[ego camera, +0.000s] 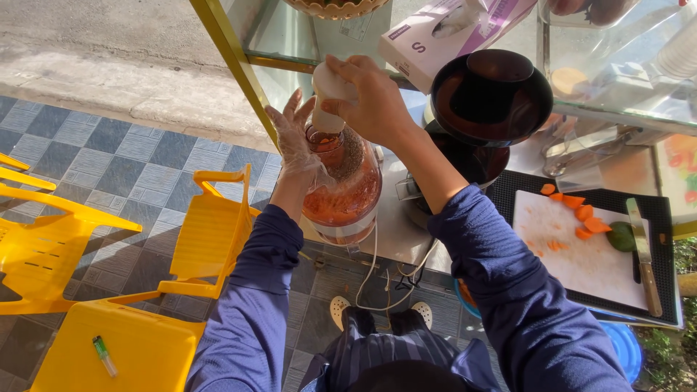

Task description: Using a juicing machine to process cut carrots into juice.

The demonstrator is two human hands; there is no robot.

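Right hand (370, 105), bare, clenched around a white pusher (330, 98) standing upright in the feed tube of a juicer (343, 185). Left hand (296, 141), in a thin clear glove, fingers spread, palm flat against the juicer's left side; not gripping. Juicer bowl is transparent, holds orange pulp, and sits at the front left corner of the counter (396, 236), by the yellow frame post. White cord (372, 276) hangs from the counter's front edge below it.

Just right of the juicer: a dark round bowl-shaped lid (490, 98), tilted, over a dark container. Farther right, a white cutting board (581, 250) on a black mat near the counter's right edge. On the board's far end: orange carrot pieces (577, 210); a green piece (621, 237) at its right side. Knife (643, 254) lies along the board's right edge, partly on the mat.

Box of gloves (443, 33) on the glass shelf above. Yellow plastic chairs (174, 290) on the tiled floor at left.
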